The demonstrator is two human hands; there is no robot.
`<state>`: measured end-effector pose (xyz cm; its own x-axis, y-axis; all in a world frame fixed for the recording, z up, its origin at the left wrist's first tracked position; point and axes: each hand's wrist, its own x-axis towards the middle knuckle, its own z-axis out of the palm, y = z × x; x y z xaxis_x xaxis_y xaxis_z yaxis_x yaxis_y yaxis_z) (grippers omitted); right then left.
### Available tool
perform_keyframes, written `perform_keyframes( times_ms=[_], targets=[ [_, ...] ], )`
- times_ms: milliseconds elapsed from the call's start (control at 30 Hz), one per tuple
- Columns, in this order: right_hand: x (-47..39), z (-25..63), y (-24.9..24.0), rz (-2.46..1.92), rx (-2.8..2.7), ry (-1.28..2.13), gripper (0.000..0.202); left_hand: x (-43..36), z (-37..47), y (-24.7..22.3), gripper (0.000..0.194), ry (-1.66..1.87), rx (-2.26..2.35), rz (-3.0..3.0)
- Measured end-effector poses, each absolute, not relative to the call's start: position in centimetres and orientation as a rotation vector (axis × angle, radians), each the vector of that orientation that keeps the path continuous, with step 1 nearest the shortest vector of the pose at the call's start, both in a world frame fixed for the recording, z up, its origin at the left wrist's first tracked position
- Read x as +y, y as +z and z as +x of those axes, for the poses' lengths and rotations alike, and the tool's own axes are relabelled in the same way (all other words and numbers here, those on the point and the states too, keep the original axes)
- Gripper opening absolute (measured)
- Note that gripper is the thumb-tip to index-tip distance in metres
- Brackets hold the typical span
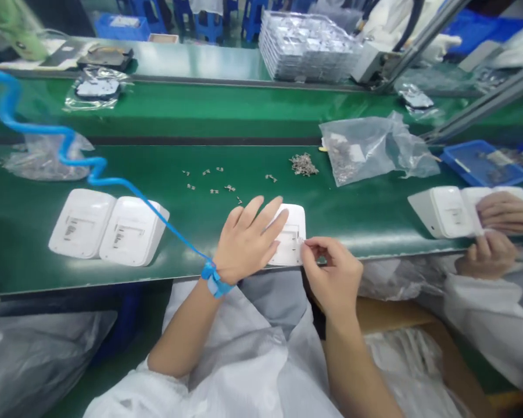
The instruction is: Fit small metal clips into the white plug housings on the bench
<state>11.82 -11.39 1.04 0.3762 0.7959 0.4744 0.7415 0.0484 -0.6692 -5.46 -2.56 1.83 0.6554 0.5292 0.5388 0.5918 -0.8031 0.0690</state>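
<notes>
A white plastic housing (294, 217) lies at the table's front edge, its recessed face with small slots turned up. My left hand (248, 238) rests over its left part, fingers spread and stretched out; a blue wrist strap with a coiled cord is around the wrist. At the housing's right edge, my right hand (335, 270) has thumb and forefinger pinched together. What they hold, if anything, is too small to make out. Several small metal clips (230, 188) lie scattered beyond my left hand, and a heap of metal pieces (304, 164) sits behind the housing.
Two white housings (133, 232) stand at the left, under the blue coiled cord (135, 188). A clear bag of parts (357, 151) and a blue tray (483, 162) lie to the right. A co-worker's hands (501, 226) touch other white housings (451, 212). Stacked trays (307, 46) stand behind.
</notes>
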Motion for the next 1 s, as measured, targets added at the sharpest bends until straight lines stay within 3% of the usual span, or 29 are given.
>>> perform_keyframes(
  times_ms=[133,433,767,1000],
  targets=[
    [-11.6,11.3,-0.1,-1.717,-1.333,-0.075,0.01,-3.2,-4.2,1.1,0.042,-0.701,-0.797,-2.841],
    [-11.9,12.6,-0.6,-1.567,-1.609,-0.233,0.018,-7.0,-3.7,-0.9,0.052,-0.949,-0.973,-2.655],
    [-12.3,10.6,-0.5,-1.784,-1.584,-0.417,0.014,-6.2,-4.7,-0.4,0.052,-1.056,-0.933,-2.884],
    [-12.4,10.7,-0.2,-1.806,-1.592,-0.333,0.014,-6.1,-5.1,-0.4,0.054,-1.077,-0.924,-2.944]
  ],
)
